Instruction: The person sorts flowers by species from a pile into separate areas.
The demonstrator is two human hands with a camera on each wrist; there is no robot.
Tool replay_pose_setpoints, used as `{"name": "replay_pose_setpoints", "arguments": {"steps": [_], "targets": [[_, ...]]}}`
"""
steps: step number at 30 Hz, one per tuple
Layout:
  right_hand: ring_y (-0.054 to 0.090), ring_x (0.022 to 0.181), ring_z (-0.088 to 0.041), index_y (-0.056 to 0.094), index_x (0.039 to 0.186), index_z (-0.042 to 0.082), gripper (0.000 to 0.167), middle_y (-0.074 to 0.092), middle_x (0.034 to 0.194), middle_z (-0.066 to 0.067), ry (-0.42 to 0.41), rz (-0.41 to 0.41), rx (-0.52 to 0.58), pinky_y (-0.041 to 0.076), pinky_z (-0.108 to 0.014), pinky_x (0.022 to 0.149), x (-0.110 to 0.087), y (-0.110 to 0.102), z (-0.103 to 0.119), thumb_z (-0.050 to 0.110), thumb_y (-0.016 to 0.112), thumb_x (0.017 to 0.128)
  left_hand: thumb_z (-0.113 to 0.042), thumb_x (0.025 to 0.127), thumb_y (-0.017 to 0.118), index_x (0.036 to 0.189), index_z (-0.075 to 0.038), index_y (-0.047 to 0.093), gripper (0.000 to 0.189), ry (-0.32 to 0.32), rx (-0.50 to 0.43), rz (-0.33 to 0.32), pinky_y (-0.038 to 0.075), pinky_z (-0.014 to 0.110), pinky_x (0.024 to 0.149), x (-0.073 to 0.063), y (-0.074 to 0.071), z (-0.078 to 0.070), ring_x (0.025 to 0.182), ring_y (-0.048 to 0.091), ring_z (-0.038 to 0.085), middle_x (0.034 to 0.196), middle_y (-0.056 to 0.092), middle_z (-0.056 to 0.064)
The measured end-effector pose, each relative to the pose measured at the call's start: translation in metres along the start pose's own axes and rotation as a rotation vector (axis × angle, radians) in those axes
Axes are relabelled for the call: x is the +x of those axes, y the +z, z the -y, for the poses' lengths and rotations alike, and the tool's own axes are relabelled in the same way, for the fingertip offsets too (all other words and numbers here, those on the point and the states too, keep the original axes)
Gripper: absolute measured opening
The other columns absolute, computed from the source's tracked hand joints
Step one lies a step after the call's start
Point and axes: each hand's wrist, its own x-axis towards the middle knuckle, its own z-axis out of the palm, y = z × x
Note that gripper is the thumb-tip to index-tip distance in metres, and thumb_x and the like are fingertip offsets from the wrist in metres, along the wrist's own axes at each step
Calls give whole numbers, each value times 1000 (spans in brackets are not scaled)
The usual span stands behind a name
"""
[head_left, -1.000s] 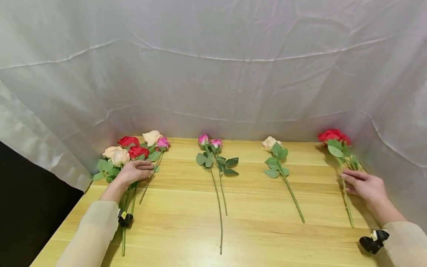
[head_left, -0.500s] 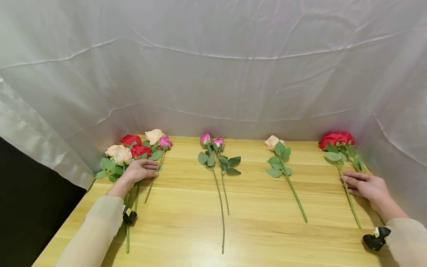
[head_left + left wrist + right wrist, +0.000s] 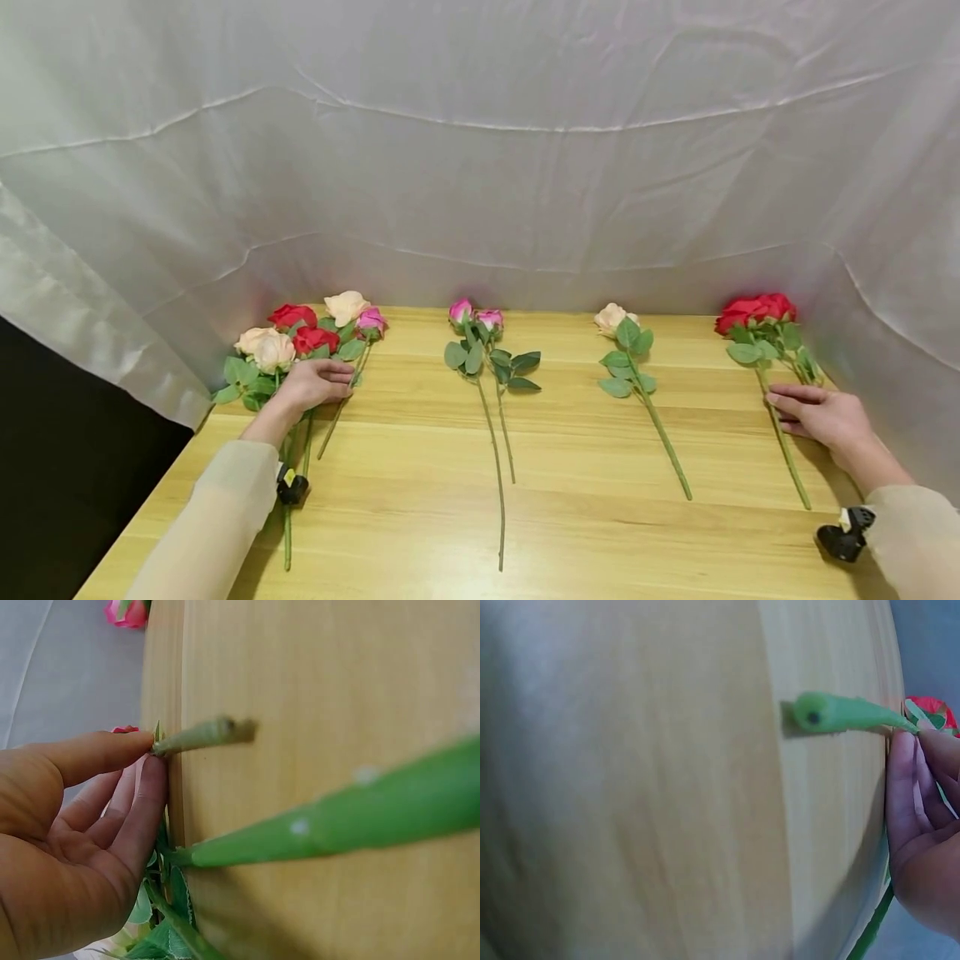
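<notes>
My left hand (image 3: 309, 386) pinches the thin stem of a pink rose (image 3: 371, 321) between thumb and fingertips, low over the table at the left. In the left wrist view that stem (image 3: 202, 735) points back toward the camera, near a thicker green stem (image 3: 330, 821). Beneath and beside this hand lie red roses (image 3: 315, 338) and cream roses (image 3: 273, 352). Far right, my right hand (image 3: 821, 419) pinches the green stem of a red rose (image 3: 757, 309). Its cut end (image 3: 814, 716) shows in the right wrist view, close over the wood.
Two pink roses (image 3: 490, 320) with long thin stems lie mid-table (image 3: 600, 542). A single cream rose (image 3: 615, 319) lies right of them. More leaves (image 3: 806, 367) lie beside the right hand. A grey curtain (image 3: 480, 192) hangs along the back and sides.
The lower end of the red rose's stem has swung slightly right in the right hand. The pink rose's stem has shifted a little with the left hand. The head view has shifted slightly.
</notes>
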Motion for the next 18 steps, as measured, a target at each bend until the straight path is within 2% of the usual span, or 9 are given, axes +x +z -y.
{"name": "replay_pose_setpoints", "arguments": {"steps": [8,18], "targets": [[71,69,0,80,87,44,24,72,81,26,-6,-24,-8,62,-20,62,3,0,2,25,73,100,-1,98,70,141,9,57,46,0,-12,-18,63,29,84,0,-2,-1,104,71,19,134,65,27],[70,68,-1,79,87,46,22,72,79,25,-24,-45,-90,61,-20,62,3,0,3,29,72,100,-1,100,67,143,10,55,46,-5,-73,-33,63,27,83,-1,-2,-2,95,71,10,134,65,26]]}}
